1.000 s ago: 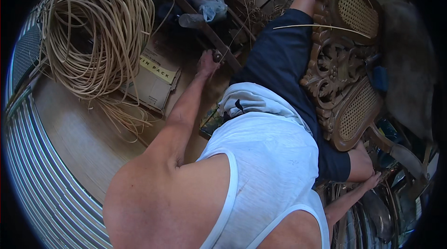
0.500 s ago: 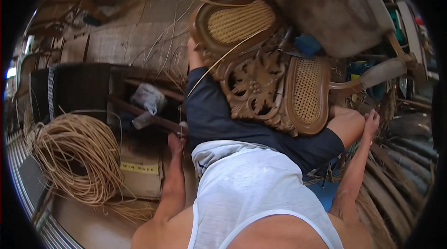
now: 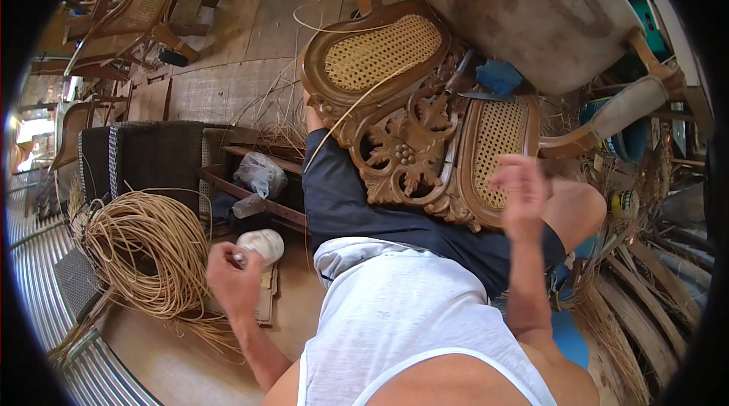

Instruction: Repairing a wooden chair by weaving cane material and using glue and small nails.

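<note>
Low on the left, my left hand (image 3: 234,282) is closed with its fingers curled at the narrow end of a white, rounded container (image 3: 263,245). My right hand (image 3: 521,192), somewhat blurred, is raised over the lower edge of the right cane panel (image 3: 498,140); its fingers look loosely apart with nothing visible in them. A carved wooden chair back (image 3: 406,149) rests across my lap, with leaf and fruit carving between two woven cane panels. From the left cane panel (image 3: 383,53) a long loose cane strand (image 3: 343,116) trails down over my thigh.
A big coil of rattan (image 3: 148,254) lies at left, beside a dark woven panel (image 3: 156,159) and a wooden tray (image 3: 254,208) with plastic bags. A blue piece (image 3: 499,77) sits by the chair's stained seat (image 3: 524,15). Curved wood pieces (image 3: 638,315) are stacked at right.
My left hand has moved left and down from beside the tray, now with the white container. My right hand has swung from beside my knee to over the right cane panel.
</note>
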The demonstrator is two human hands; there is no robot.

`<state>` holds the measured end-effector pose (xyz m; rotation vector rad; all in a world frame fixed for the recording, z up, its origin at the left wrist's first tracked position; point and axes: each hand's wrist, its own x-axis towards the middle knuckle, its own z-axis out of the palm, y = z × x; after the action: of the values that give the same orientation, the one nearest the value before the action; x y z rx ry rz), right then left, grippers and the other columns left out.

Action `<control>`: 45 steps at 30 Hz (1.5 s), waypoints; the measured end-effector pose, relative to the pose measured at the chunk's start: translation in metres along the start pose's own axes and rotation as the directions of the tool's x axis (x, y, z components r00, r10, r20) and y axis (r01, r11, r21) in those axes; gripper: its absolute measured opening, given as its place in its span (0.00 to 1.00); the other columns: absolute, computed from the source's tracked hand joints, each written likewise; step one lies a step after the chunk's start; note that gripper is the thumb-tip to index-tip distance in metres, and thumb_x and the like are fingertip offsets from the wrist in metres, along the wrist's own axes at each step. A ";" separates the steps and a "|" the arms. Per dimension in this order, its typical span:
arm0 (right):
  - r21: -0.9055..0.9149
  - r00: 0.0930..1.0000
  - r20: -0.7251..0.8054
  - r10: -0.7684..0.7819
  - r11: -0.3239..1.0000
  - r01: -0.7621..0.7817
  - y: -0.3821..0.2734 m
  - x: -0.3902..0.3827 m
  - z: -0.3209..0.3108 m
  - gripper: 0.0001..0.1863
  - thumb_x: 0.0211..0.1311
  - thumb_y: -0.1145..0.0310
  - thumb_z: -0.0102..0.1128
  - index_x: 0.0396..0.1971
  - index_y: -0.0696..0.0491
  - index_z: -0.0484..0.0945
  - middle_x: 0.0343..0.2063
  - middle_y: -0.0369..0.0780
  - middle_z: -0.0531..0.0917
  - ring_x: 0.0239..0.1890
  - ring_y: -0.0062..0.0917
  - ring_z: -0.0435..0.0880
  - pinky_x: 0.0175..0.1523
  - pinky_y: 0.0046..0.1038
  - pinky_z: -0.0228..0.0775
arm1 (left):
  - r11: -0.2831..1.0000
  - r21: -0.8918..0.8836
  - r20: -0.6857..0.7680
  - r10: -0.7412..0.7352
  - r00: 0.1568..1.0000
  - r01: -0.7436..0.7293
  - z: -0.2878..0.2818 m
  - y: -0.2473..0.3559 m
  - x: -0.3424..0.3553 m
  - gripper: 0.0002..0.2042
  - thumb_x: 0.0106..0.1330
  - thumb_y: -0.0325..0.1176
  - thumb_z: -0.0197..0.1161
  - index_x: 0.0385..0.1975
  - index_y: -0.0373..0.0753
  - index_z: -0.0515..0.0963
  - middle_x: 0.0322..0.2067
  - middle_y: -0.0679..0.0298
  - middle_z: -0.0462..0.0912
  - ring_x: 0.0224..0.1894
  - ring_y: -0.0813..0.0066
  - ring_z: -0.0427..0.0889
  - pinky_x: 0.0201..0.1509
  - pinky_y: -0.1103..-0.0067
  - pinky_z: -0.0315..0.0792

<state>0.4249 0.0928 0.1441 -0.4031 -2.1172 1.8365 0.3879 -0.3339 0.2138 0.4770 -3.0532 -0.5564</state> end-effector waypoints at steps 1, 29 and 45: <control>0.087 0.979 0.179 0.096 0.990 -0.113 0.006 -0.003 0.024 0.14 0.79 0.61 0.49 0.49 0.55 0.77 0.28 0.34 0.82 0.32 0.17 0.80 0.41 0.21 0.75 | 0.987 -0.159 0.016 0.012 1.000 -0.009 -0.014 0.019 0.002 0.09 0.54 0.27 0.68 0.32 0.34 0.76 0.27 0.64 0.76 0.30 0.75 0.74 0.35 0.78 0.70; 0.971 0.951 -0.003 0.311 0.229 -0.072 0.104 0.089 -0.023 0.36 0.62 0.56 0.70 0.66 0.52 0.65 0.63 0.48 0.75 0.65 0.47 0.73 0.65 0.59 0.70 | 0.647 -0.458 0.067 0.709 0.702 -0.609 0.135 0.187 0.089 0.30 0.56 0.33 0.77 0.58 0.33 0.71 0.57 0.49 0.74 0.59 0.52 0.75 0.63 0.66 0.70; 0.881 0.859 -0.128 0.495 0.455 -0.131 0.169 0.222 0.043 0.35 0.55 0.61 0.77 0.62 0.48 0.69 0.56 0.37 0.79 0.57 0.29 0.77 0.59 0.38 0.68 | 0.416 0.064 0.127 0.898 0.421 -0.907 0.199 0.239 0.253 0.28 0.64 0.46 0.68 0.62 0.40 0.76 0.71 0.60 0.66 0.69 0.51 0.66 0.72 0.59 0.58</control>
<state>0.2066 0.1680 -0.0184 -0.8340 -0.6858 2.4850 0.0653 -0.1272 0.0960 -1.2198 -2.7692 -0.2872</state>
